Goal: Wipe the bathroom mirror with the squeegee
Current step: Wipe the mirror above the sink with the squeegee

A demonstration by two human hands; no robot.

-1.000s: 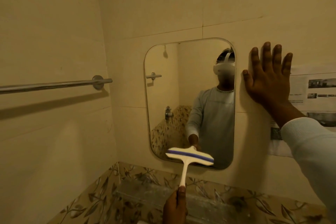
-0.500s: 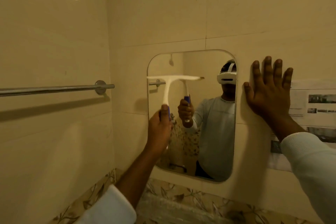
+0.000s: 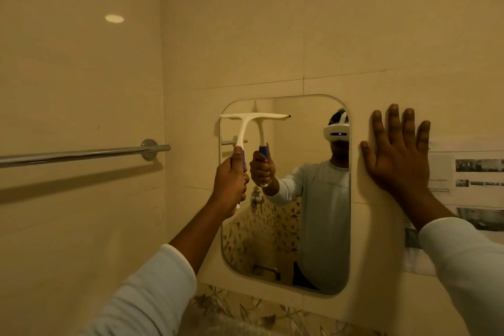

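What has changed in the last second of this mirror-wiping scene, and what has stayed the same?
The left hand, gripping throughout, lifted the squeegee from the mirror's bottom edge up to its top left, blade level. The right hand stays pressed flat on the wall beside the mirror; the towel bar is unchanged.

Print on the wall papers (image 3: 469, 172) is too blurred to read.
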